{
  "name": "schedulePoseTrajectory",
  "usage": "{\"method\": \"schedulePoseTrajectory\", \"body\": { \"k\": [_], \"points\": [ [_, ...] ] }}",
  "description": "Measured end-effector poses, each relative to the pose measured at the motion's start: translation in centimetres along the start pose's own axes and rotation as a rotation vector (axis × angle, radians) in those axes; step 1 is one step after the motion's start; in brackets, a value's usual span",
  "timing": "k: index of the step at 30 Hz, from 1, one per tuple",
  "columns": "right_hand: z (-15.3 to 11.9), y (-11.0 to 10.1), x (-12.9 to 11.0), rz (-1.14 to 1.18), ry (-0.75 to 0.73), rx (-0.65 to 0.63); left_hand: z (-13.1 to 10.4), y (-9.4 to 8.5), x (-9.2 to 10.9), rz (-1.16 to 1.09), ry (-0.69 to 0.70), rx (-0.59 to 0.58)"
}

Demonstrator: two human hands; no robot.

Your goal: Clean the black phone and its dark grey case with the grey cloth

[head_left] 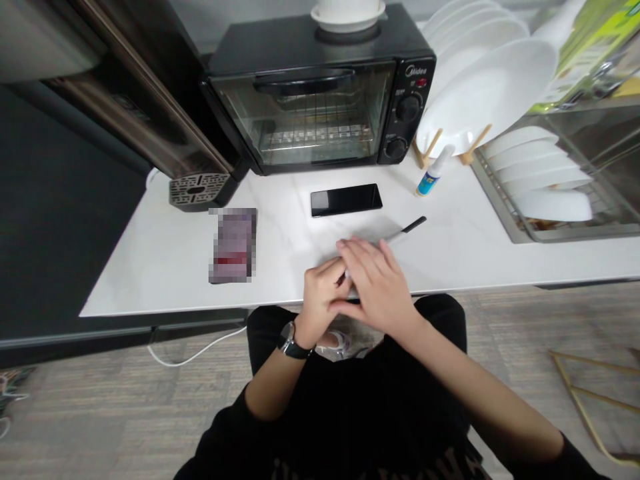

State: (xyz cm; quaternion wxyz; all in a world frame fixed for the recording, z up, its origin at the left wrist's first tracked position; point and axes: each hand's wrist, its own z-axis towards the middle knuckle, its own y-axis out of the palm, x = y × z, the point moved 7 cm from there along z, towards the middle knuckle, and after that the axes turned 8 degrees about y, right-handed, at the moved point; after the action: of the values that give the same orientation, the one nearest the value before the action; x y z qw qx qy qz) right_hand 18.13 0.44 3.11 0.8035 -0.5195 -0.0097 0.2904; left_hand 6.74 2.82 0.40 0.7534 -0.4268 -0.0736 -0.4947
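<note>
The black oven (280, 41) holds a wire rack (325, 130); the metal draining basket (495, 193), white bowls (553, 205). The right hand (377, 283), fingers nearly together, covers the curled left hand (320, 293); I can't tell what that pinches. Just beyond the right fingers lies a slim black-handled tool (414, 225).

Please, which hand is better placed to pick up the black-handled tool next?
Probably the right hand: it is nearer to the black handle and looks open. The left hand lies farther away, partly under the right, and seems curled, possibly around something mostly hidden.
</note>
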Motion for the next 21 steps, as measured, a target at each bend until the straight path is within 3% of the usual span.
{"method": "schedulePoseTrajectory", "body": {
  "k": [4,6,8,12,14,16,21],
  "points": [
    [1.4,-2.6,8.4,-0.065,0.245,0.123,0.7,-0.1,1.0,-0.039,-0.018,0.021],
    [1.6,-3.0,9.3,-0.076,0.314,0.161,0.9,-0.1,1.3,-0.048,-0.015,0.025],
    [1.2,-2.2,6.7,-0.042,0.279,0.137,1.0,-0.2,1.2,-0.048,-0.004,0.029],
    [-0.4,0.2,-1.4,0.027,0.087,0.021,0.8,-0.3,0.8,-0.003,0.06,0.038],
    [-0.7,0.4,-2.7,0.024,0.025,-0.022,0.8,-0.4,0.8,0.012,0.078,0.049],
    [-0.4,-0.2,-0.8,0.013,0.028,-0.033,0.8,-0.4,0.9,0.001,0.06,0.045],
    [1.4,-3.1,8.3,-0.081,0.244,0.094,1.0,-0.1,1.5,-0.08,-0.017,0.012]
  ]
}}
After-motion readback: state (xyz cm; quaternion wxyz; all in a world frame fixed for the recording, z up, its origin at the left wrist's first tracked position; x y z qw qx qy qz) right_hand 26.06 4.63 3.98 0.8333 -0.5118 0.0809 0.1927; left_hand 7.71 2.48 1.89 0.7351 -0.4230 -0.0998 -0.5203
